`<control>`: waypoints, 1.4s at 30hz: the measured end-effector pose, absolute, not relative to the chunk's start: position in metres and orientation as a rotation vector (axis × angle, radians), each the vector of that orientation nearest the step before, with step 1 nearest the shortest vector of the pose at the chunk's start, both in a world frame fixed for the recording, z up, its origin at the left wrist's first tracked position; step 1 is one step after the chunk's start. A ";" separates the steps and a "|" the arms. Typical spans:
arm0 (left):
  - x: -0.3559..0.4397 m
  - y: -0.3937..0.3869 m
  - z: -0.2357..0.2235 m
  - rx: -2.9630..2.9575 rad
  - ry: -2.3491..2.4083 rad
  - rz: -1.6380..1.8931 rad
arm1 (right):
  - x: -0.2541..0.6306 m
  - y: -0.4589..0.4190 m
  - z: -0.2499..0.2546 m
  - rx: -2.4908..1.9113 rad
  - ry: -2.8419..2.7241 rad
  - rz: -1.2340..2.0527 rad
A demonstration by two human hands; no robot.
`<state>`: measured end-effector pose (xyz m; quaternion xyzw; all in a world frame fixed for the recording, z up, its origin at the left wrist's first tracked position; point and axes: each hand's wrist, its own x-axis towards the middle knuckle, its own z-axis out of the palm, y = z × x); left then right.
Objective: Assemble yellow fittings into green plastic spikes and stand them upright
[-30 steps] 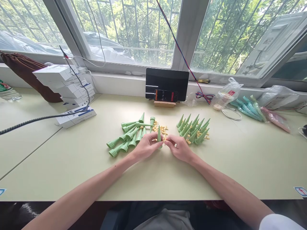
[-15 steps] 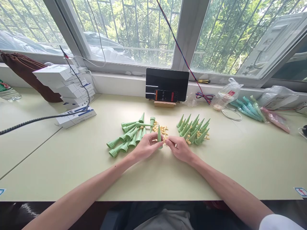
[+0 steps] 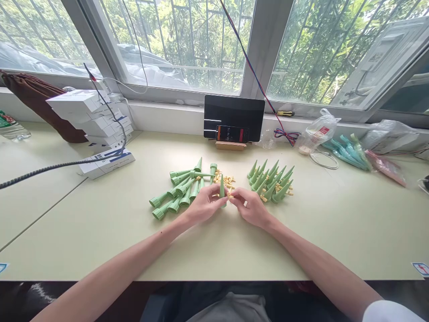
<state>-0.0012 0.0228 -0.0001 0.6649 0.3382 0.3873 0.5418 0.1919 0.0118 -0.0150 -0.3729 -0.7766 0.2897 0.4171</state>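
Note:
My left hand (image 3: pixel 206 205) is closed around a green plastic watering spike (image 3: pixel 221 186), its pointed end up. My right hand (image 3: pixel 250 206) pinches a small yellow valve (image 3: pixel 229 194) against the spike's right side; whether it sits in a hole there is hidden by the fingers. Just behind my hands lies a loose heap of yellow valves (image 3: pixel 225 180). Left of my left hand, several green spikes (image 3: pixel 181 190) lie in a pile, most with their wide open ends toward me. To the right, several spikes (image 3: pixel 271 181) stand close together, point up, with yellow valves on them.
At the back a phone (image 3: pixel 232 133) showing a timer leans on a black tablet (image 3: pixel 233 112). White boxes (image 3: pixel 90 116) with a dark cable across them are stacked at the left. Plastic bags (image 3: pixel 318 132) and a white cable (image 3: pixel 323 160) lie at the back right.
My right hand has moved slightly left, bringing the yellow valve closer to the spike. The left hand holds the spike almost still.

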 end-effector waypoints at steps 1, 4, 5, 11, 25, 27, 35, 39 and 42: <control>-0.001 0.023 -0.001 1.588 0.797 0.920 | 0.192 0.012 -0.015 -0.937 -1.953 0.719; -0.002 0.023 -0.003 1.607 0.785 0.915 | 0.193 0.012 -0.015 -0.947 -1.964 0.690; -0.002 0.023 -0.003 1.613 0.785 0.914 | 0.193 0.012 -0.015 -0.952 -1.969 0.680; -0.002 0.023 -0.003 1.637 0.787 0.911 | 0.193 0.012 -0.015 -0.957 -2.005 0.627; -0.002 0.019 0.001 1.745 0.819 0.924 | 0.194 0.012 -0.018 -0.952 -2.017 0.623; -0.002 0.020 0.001 1.752 0.819 0.922 | 0.194 0.012 -0.019 -0.954 -2.016 0.629; -0.001 0.019 0.001 1.780 0.826 0.926 | 0.194 0.013 -0.020 -0.959 -2.028 0.626; -0.001 0.018 0.003 1.805 0.839 0.933 | 0.194 0.013 -0.019 -0.955 -2.026 0.627; -0.001 0.018 0.003 1.822 0.857 0.945 | 0.193 0.013 -0.018 -0.951 -2.017 0.643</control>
